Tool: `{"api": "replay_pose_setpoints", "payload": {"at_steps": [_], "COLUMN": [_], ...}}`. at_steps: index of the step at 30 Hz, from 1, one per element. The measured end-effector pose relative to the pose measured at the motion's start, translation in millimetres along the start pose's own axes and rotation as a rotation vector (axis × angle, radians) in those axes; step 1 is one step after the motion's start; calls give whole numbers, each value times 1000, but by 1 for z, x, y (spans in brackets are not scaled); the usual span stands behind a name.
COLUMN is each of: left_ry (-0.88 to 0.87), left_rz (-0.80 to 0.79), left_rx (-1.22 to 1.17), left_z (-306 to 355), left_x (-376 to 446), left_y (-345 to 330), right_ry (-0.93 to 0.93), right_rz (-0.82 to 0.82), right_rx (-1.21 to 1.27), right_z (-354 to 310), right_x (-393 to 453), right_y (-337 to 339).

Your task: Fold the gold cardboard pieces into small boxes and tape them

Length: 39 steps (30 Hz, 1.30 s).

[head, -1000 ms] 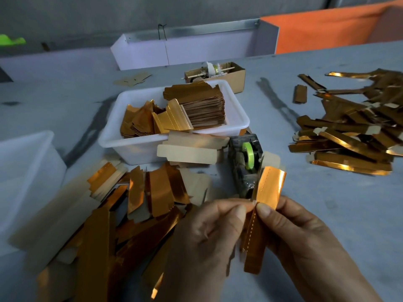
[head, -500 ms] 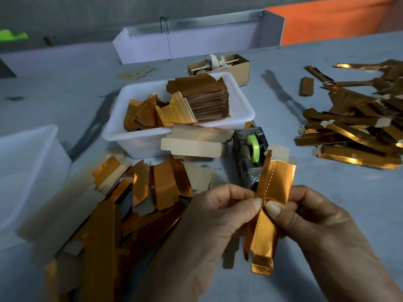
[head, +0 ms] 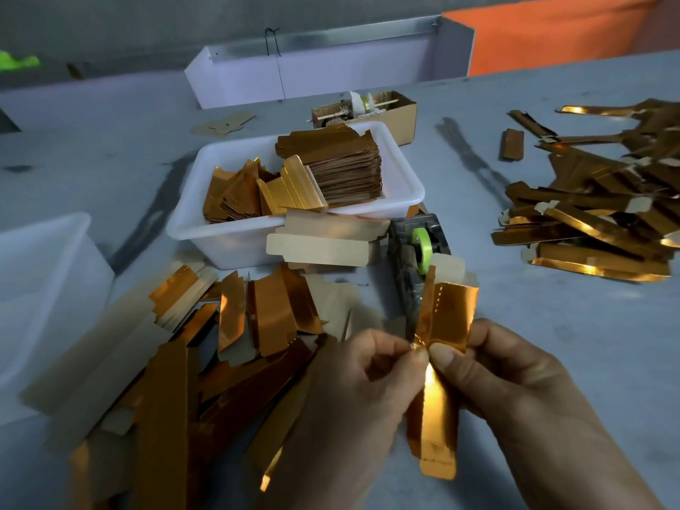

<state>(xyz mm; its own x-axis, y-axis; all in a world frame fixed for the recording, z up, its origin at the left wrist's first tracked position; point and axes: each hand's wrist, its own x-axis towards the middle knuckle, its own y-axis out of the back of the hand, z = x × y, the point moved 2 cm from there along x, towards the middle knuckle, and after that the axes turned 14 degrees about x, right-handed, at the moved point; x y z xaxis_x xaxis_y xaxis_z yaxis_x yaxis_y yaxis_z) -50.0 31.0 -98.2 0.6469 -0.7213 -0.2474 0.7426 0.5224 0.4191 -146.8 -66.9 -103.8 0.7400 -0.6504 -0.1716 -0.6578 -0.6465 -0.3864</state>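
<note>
I see a grey worktop (head: 515, 344) filling most of the view. At its left edge stands a large white bin (head: 44, 288), only partly in view. Farther back sits a white tub (head: 228, 244) with a stack of flat gold pieces (head: 342, 167) inside it, more loose ones beside the stack. In front of the tub, spreading toward me on the left, lies a heap of gold cardboard pieces (head: 184, 362), some gold side up, some showing the plain brown back. To the right, well apart from the hands, is a pile of folded gold boxes (head: 596, 222). Behind the tub there is a small brown box (head: 397, 115) holding odd bits I cannot make out. Just right of the tub sits a tape dispenser (head: 415, 259) with a green roll.

Near me, above the worktop, both hands hold one gold strip (head: 441, 362) upright, partly folded along its creases. My left hand (head: 360, 392) pinches its left edge between thumb and forefinger; my right hand (head: 515, 392) pinches it from the right, thumb on the front. The thumbs nearly meet at the strip's middle.
</note>
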Motion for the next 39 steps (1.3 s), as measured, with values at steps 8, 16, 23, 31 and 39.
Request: {"api": "replay_pose_setpoints", "payload": {"at_steps": [8,16,23,31,39], "left_ry": [165,115,70,123,-55], "left_rz": [88,163,150,118,108], "left_rx": [-170,-160,-223,-365,-373], "left_z": [-16,-5,2,-4,3], "left_x": [5,15,22,28,29], "left_y": [6,-7,-21,-25,-21], "right_ry": [223,-24,7,176,266], "right_rz": [318,259,266,228,272], "right_rx": [-372,-391,-342,-251,-620], "right_z": [-29,-17,-11,-22,-3], "right_x": [17,48,58,42,26], "right_y": [27,17,12,14,19]}}
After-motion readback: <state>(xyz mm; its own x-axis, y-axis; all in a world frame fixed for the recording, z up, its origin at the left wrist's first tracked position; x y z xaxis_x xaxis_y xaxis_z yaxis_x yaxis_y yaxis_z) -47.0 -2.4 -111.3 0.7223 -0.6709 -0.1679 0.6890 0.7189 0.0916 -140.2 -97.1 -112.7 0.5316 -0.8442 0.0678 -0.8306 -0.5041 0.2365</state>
